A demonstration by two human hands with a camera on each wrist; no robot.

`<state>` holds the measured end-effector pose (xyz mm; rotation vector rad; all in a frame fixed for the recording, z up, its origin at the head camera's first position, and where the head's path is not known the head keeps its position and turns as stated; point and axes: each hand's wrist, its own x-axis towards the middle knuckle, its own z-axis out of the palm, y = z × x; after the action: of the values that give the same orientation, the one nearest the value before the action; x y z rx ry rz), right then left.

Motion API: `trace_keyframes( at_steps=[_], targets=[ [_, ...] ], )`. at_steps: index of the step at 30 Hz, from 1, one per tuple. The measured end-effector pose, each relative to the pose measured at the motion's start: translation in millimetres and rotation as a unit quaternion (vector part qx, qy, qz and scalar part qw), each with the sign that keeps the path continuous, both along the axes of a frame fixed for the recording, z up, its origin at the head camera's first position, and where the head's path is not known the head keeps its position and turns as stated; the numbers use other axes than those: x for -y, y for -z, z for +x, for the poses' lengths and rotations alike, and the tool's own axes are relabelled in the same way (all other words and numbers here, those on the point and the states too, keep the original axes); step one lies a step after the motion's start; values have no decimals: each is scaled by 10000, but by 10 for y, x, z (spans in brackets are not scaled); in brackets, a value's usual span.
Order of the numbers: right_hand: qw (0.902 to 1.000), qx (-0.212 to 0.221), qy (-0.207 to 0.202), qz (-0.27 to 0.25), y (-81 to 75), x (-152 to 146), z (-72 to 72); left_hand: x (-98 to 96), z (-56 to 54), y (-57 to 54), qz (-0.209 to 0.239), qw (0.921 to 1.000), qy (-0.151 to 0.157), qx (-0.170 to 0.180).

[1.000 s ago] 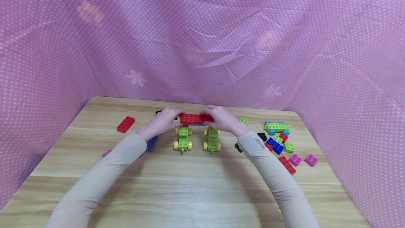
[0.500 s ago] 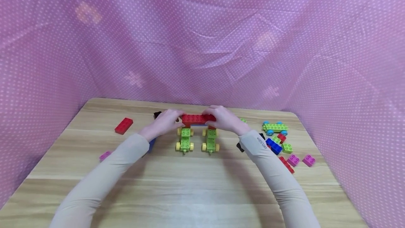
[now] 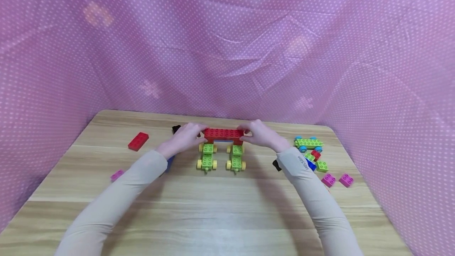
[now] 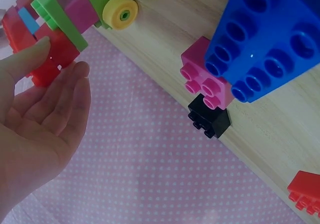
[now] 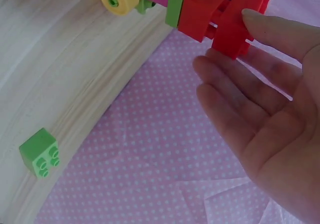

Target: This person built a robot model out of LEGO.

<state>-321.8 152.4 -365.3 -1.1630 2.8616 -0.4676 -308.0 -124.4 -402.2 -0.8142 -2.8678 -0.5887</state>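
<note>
A toy-brick structure stands mid-table in the head view: two green wheeled bases, the left base (image 3: pixel 207 162) and the right base (image 3: pixel 236 162), with yellow wheels, bridged at the back by a row of red bricks (image 3: pixel 224 132). A strip of blue shows beneath the red. My left hand (image 3: pixel 185 136) pinches the bridge's left end, thumb in front. At the right end, my right hand (image 3: pixel 264 135) holds the red brick (image 5: pixel 240 21) between thumb and fingers. Purple bricks are visible lower in the structure in both wrist views.
A loose red brick (image 3: pixel 138 141) and a pink brick (image 3: pixel 117 175) lie left. Behind my left arm are blue bricks (image 4: pixel 260 44) and a black brick (image 4: pixel 209 116). Rightward sit a green car base with blue wheels (image 3: pixel 308 143), pink bricks (image 3: pixel 328 179) and several others.
My right hand has slid rightward along the red bridge to its right end, uncovering its top studs. My left hand stays at the left end. The head view has shifted slightly.
</note>
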Motion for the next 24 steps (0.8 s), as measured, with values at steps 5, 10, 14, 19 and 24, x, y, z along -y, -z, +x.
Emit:
trace_keyframes(
  at_steps=[5,10,14,19,24],
  targets=[
    [9998,146,-113,-39,4,-40,9,3,-2,6,14,10000,39,-44],
    [9993,187,-288,-161,27,-69,4,1,5,25,-11,10000,49,-1],
    [9986,280,-384,-251,40,-95,-1,0,22,30,-28,10000,85,-26],
    [9976,385,-433,-378,53,-116,-7,-2,34,23,-25,9999,101,-9],
    [9962,607,-472,-409,69,-128,-2,6,48,25,-6,9999,123,78]
  ],
)
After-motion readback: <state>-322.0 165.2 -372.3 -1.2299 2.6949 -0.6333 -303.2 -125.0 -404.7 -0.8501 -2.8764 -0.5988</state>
